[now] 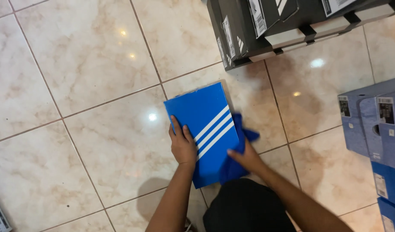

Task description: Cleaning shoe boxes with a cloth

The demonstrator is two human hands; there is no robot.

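Pinning the blue shoebox (204, 129) flat on the tiled floor (98, 86) with left hand (183, 144) spread open on the lid; right hand (247, 158) clenched on a blue cloth (240, 141) at the box's right edge. Judgement: keep left pressure steady so the box doesn't skid, and wipe along that side in long strokes.

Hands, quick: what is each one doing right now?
Left hand: open, flat on the blue box.
Right hand: closed, gripping a blue cloth at the box's side.

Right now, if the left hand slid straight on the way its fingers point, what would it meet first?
The left hand points up along the blue striped shoebox; past the lid's far edge, probably only bare tiled floor.
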